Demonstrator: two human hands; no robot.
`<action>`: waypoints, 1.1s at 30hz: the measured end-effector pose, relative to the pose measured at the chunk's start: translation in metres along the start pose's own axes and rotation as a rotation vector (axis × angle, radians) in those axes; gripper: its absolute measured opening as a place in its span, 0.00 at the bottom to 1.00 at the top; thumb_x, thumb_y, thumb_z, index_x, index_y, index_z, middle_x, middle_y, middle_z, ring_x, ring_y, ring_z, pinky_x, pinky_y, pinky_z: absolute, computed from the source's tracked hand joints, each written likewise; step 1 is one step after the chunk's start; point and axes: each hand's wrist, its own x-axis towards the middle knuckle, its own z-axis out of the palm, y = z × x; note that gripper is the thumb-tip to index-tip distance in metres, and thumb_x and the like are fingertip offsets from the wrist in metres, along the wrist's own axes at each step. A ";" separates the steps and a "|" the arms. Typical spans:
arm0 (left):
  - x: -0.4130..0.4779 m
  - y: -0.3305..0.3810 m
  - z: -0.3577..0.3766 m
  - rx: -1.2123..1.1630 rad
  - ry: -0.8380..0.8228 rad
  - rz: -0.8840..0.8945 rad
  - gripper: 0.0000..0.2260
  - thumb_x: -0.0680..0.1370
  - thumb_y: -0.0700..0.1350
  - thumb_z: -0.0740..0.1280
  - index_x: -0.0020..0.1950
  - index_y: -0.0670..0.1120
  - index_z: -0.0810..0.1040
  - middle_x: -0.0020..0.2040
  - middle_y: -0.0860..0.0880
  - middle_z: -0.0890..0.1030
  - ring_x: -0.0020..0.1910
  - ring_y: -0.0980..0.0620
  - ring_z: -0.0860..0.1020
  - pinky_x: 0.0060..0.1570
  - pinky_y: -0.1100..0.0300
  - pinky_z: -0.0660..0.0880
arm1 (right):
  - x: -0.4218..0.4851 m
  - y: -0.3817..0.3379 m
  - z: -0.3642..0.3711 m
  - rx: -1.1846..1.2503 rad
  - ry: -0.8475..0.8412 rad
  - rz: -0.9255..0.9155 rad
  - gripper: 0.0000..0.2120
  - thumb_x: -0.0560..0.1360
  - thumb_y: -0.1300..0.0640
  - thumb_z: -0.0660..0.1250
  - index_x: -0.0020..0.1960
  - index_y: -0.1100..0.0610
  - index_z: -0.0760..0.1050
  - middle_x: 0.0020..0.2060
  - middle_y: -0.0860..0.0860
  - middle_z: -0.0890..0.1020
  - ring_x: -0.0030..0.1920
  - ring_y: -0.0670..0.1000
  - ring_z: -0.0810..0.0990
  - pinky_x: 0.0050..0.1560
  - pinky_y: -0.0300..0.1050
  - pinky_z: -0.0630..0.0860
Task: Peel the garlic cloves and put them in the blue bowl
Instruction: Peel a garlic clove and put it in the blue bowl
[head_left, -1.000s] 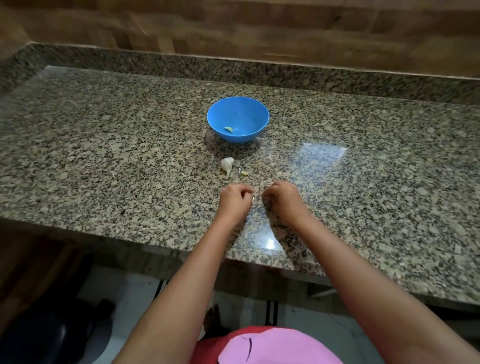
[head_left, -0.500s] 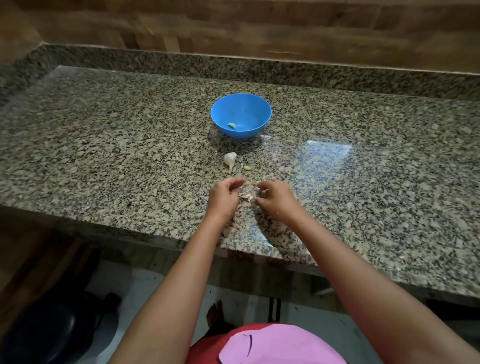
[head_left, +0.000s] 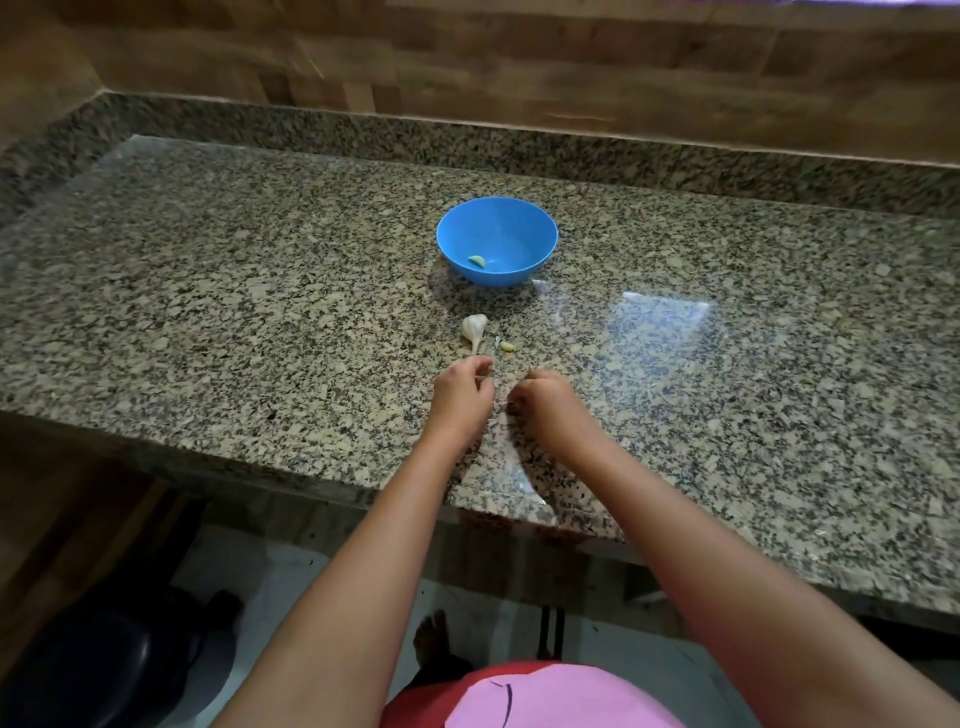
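Step in hand, as judged: stripping skin from a clove held low over the speckled granite desk (head_left: 208, 291). Keep your work close to the surface so loose skin falls clear of the round blue plastic bowl (head_left: 540, 244), and check the clove is bare before you carry it over.

Your left hand (head_left: 461, 397) has fingers curled with tips drawn together; your right hand (head_left: 543, 402) is curled likewise. What they pinch is too small to confirm (presumably a clove or its skin).

One pale peeled clove (head_left: 477, 261) lies in the bowl; a white garlic bulb remnant (head_left: 474, 328) and a small yellowish clove (head_left: 508, 346) rest between bowl and hands
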 end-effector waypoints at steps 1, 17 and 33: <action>0.006 0.002 0.002 0.047 -0.001 0.023 0.16 0.79 0.38 0.61 0.67 0.43 0.71 0.62 0.45 0.75 0.51 0.52 0.76 0.44 0.69 0.74 | 0.002 0.000 -0.001 0.019 0.020 0.019 0.08 0.76 0.62 0.63 0.50 0.63 0.80 0.46 0.53 0.77 0.47 0.49 0.70 0.55 0.42 0.73; 0.048 0.008 0.015 0.509 -0.058 0.117 0.13 0.82 0.41 0.56 0.65 0.41 0.73 0.55 0.42 0.78 0.45 0.48 0.79 0.42 0.59 0.76 | 0.022 0.010 -0.019 0.269 0.184 0.218 0.09 0.76 0.67 0.63 0.53 0.65 0.80 0.51 0.58 0.82 0.48 0.50 0.80 0.56 0.41 0.76; 0.012 -0.007 0.014 0.330 0.082 0.143 0.09 0.80 0.41 0.60 0.56 0.39 0.76 0.50 0.45 0.75 0.42 0.53 0.74 0.43 0.65 0.74 | 0.014 0.017 -0.013 0.364 0.113 0.342 0.08 0.75 0.67 0.65 0.51 0.62 0.80 0.48 0.55 0.82 0.44 0.46 0.77 0.33 0.24 0.65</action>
